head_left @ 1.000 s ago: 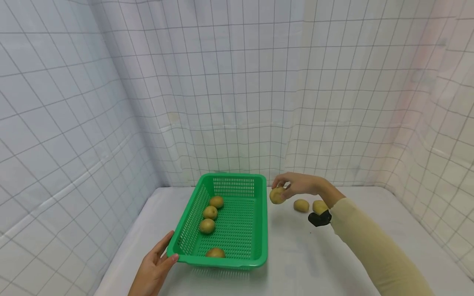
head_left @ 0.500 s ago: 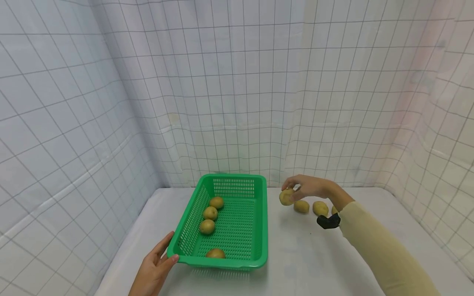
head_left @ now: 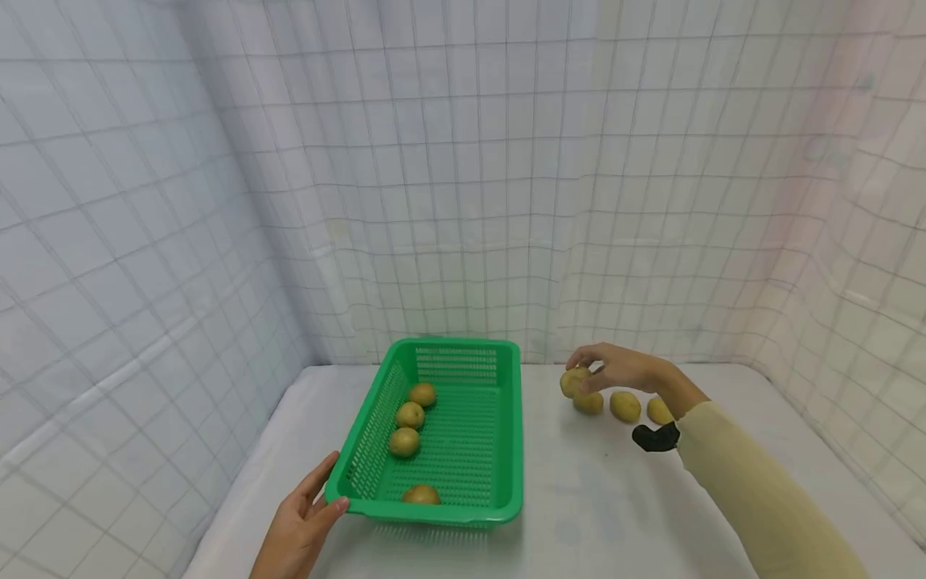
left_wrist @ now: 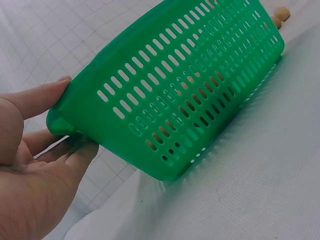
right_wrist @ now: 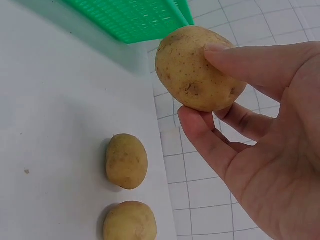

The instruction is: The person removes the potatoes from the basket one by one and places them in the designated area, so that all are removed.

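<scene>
My left hand (head_left: 299, 523) grips the near left corner of a green plastic basket (head_left: 441, 512), thumb over the rim in the left wrist view. Between the thumb and fingers of my right hand (head_left: 620, 368) is a potato (right_wrist: 197, 70), raised above the table to the right of the basket. Below that hand a row of potatoes lies on the table: one potato (head_left: 589, 404) close under it, another potato (head_left: 625, 407) beside that, and a third potato (head_left: 659, 411) partly hidden by the wrist. Inside the basket, several potatoes (head_left: 404, 442) lie along the left side and near end.
The white table (head_left: 571, 507) carries the basket and the loose potatoes. White grid-patterned curtains (head_left: 463, 177) close it in at the back and both sides. A black strap piece (head_left: 656, 438) hangs at my right wrist.
My right hand has moved right, away from the basket, with the potato still held, and is now over the row of potatoes. The left hand and basket have stayed in place.
</scene>
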